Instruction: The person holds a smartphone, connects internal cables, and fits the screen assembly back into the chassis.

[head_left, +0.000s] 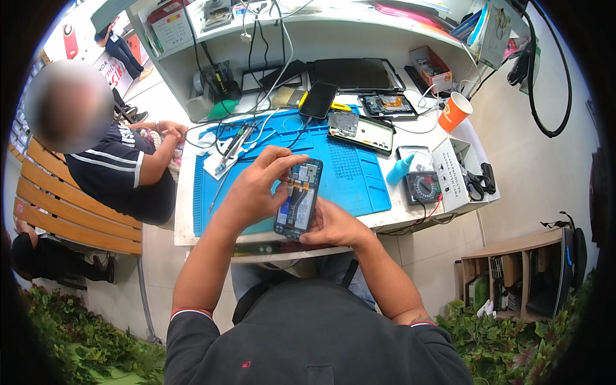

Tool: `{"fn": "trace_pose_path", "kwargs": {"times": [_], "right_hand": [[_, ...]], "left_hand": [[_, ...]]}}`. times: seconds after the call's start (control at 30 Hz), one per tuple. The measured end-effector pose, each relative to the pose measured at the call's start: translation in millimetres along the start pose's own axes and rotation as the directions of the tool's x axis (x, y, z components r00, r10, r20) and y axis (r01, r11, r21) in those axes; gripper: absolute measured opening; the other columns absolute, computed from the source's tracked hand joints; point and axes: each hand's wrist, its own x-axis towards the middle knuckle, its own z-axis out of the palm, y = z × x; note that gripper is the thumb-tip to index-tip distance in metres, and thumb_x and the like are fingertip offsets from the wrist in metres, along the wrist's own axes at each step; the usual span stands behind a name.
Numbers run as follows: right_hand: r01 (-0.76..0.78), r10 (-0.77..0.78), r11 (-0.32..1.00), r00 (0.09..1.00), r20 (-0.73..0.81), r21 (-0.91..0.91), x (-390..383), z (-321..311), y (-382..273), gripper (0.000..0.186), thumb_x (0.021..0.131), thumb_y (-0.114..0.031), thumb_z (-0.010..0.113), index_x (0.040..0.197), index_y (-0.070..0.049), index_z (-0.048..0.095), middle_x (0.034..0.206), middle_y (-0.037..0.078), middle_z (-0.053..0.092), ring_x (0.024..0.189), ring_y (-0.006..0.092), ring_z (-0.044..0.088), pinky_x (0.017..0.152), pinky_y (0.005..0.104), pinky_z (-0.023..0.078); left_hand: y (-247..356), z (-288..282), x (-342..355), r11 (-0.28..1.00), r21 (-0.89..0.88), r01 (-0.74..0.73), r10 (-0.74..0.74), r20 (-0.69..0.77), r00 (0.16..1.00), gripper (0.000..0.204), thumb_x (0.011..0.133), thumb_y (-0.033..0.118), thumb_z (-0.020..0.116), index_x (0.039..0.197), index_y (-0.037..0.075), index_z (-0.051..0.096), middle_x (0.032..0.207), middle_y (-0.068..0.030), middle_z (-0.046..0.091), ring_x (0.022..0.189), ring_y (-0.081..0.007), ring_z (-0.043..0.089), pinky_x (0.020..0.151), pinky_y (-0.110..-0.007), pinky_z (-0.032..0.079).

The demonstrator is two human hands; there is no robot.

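Observation:
An opened smartphone (299, 204) is held up over the near edge of the blue work mat (356, 192), its inner parts facing up. A battery, small boards and an orange flex strip show inside. My right hand (333, 224) is closed round its lower right side, thumb at the bottom edge. Bent over the upper left side, my left hand (253, 192) has its thumb by the left edge and a finger across the top edge. Whether its fingertips also pinch a small part is hidden. Beyond lie a dark phone (319, 101) and a phone frame (361, 131).
Tweezers and screwdrivers (236, 142) lie on the mat's left. To the right stand a light-blue bottle (399, 168), a multimeter (423, 187), a white box (459, 173) and an orange cup (455, 111). Cables hang from the shelf (308, 40). Another person (125, 151) sits at left.

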Motion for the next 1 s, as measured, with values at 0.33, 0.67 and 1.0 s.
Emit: {"fn": "trace_pose_path", "kwargs": {"times": [0.33, 0.67, 1.0], "right_hand": [[0.007, -0.009, 0.995, 1.000, -0.020, -0.095, 2, -2, 6, 0.077, 0.076, 0.003, 0.075, 0.144, 0.001, 0.040, 0.126, 0.010, 0.063, 0.115, 0.0184, 0.065, 0.097, 0.0353, 0.056], [-0.077, 0.076, 0.990, 0.997, -0.008, -0.117, 2, -5, 5, 0.082, 0.077, 0.001, 0.078, 0.148, -0.001, 0.037, 0.130, 0.011, 0.060, 0.116, 0.0180, 0.063, 0.099, 0.0355, 0.055], [-0.026, 0.027, 0.991, 1.000, 0.007, -0.131, 3, -3, 4, 0.080, 0.076, 0.001, 0.074, 0.147, 0.001, 0.037, 0.128, 0.013, 0.063, 0.117, 0.0215, 0.066, 0.100, 0.0378, 0.055]], "left_hand": [[-3, 8, -2, 0.976, 0.184, -0.114, 0.114, 0.014, 0.993, 0.060, 0.081, -0.013, 0.066, 0.136, 0.010, 0.063, 0.117, -0.0113, 0.062, 0.091, -0.0232, 0.070, 0.079, -0.036, 0.061], [-3, -8, 21, 0.991, -0.031, 0.131, -0.123, 0.187, 0.975, 0.048, 0.077, -0.012, 0.069, 0.121, 0.007, 0.065, 0.103, -0.0061, 0.058, 0.088, -0.0193, 0.065, 0.080, -0.033, 0.059], [-4, -11, 23, 1.000, 0.010, -0.026, 0.023, 0.216, 0.976, 0.046, 0.076, -0.015, 0.068, 0.115, 0.008, 0.066, 0.104, -0.0056, 0.057, 0.087, -0.0193, 0.063, 0.079, -0.033, 0.057]]}}
